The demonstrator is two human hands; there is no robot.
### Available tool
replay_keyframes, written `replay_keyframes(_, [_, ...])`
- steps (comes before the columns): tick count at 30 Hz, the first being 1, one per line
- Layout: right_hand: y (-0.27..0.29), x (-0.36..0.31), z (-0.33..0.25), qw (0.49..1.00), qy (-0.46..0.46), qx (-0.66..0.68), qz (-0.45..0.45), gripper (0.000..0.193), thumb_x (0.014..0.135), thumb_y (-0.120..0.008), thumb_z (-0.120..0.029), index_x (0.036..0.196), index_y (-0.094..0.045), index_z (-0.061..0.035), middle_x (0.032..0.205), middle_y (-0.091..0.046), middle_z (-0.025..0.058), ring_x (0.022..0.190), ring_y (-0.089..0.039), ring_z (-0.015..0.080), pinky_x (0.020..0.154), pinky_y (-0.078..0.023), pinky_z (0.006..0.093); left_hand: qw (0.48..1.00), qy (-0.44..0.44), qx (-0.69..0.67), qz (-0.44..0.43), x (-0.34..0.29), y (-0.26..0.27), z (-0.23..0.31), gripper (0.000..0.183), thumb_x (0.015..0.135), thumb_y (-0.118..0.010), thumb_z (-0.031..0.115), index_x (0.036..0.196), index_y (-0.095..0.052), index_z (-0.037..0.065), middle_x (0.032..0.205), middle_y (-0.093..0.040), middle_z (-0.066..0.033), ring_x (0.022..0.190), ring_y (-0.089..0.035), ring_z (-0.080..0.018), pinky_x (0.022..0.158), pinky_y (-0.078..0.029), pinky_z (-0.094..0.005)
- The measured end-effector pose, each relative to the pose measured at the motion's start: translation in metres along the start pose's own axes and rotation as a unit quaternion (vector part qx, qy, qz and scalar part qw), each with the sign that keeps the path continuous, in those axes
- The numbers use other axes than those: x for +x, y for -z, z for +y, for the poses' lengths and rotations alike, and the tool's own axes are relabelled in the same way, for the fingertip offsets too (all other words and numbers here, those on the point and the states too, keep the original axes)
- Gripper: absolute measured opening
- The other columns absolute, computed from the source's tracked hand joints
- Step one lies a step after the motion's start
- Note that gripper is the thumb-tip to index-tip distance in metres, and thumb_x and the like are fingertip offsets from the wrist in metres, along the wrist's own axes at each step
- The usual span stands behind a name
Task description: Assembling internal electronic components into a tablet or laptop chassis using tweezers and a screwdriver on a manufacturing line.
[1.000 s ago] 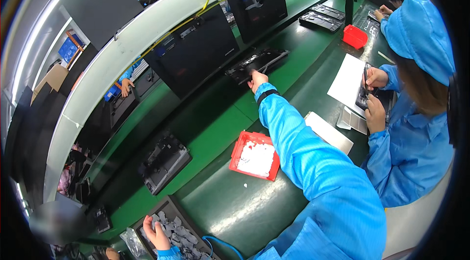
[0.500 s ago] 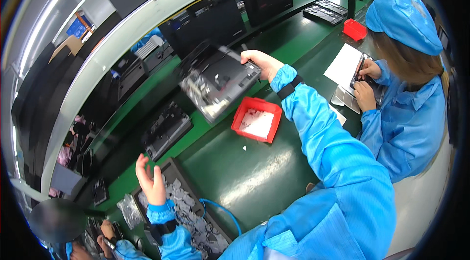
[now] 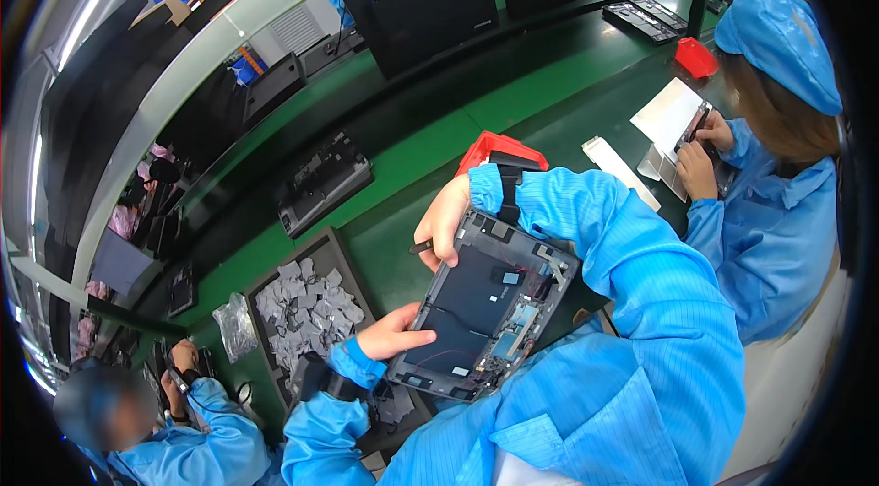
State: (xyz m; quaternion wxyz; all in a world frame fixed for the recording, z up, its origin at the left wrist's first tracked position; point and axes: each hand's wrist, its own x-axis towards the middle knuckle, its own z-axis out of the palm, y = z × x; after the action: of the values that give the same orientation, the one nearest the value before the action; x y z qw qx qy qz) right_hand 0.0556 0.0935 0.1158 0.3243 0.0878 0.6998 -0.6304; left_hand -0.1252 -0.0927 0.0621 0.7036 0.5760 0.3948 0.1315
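An opened dark laptop casing [image 3: 478, 296] is held tilted in front of my chest, its inside facing up. It shows a bluish circuit board, thin red wires and small white labels. My left hand [image 3: 396, 332] grips its left edge, thumb lying over the inside. At the far left corner, my right hand [image 3: 446, 216] holds the casing by its edge. A short dark stick-like tool [image 3: 422, 247] pokes out from the right hand's fingers; its kind cannot be made out. Below my left wrist sits a dark tray [image 3: 341, 257] of grey scraps [image 3: 307, 303].
Beyond my right arm is a red bin [image 3: 499, 149], partly hidden. Another laptop casing [image 3: 325, 182] lies on the green line. A clear plastic bag [image 3: 235, 329] rests beside the tray. Co-workers in blue sit right [image 3: 778, 239] and lower left [image 3: 206, 426]. A white strip [image 3: 621, 173] lies right.
The laptop casing has come from above the line down toward my chest, carried by my right hand. My left hand, raised and open before, now grips its left edge.
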Motion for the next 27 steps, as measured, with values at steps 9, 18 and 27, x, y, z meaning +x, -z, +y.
replay_keyframes(9, [0.037,-0.060,0.018,0.790,0.250,0.139,0.543,0.026,0.079,-0.050,-0.015,0.097,-0.058,0.0023,0.089,-0.066,0.0126,0.070,-0.060,0.0120,0.070,-0.052,0.0269,0.917,-0.056,-0.284,0.276,-0.009,0.002,-0.033,0.036,0.088,-0.053,0.009,0.121,-0.043,-0.002,0.113,-0.055,-0.0111,0.100,-0.055,-0.0196,0.088,-0.045,-0.0338])
replay_keyframes(18, [-0.048,-0.058,0.015,0.673,0.360,0.243,0.599,0.015,0.082,-0.054,-0.013,0.088,-0.058,0.0007,0.079,-0.063,0.0132,0.064,-0.057,0.0099,0.066,-0.053,0.0316,0.856,-0.082,-0.266,0.435,0.044,0.025,-0.065,0.039,0.087,-0.055,0.007,0.122,-0.043,-0.003,0.117,-0.054,-0.0164,0.110,-0.052,-0.0255,0.094,-0.043,-0.0386])
replay_keyframes(27, [-0.106,0.000,0.093,0.697,0.238,0.260,0.624,0.011,0.083,-0.053,-0.008,0.090,-0.056,-0.0006,0.076,-0.060,0.0048,0.072,-0.059,0.0105,0.060,-0.049,0.0243,0.758,-0.175,0.449,0.440,0.072,-0.001,0.000,0.029,0.069,-0.062,-0.001,0.097,-0.065,0.006,0.096,-0.059,-0.0117,0.094,-0.053,-0.0312,0.084,-0.043,-0.0381])
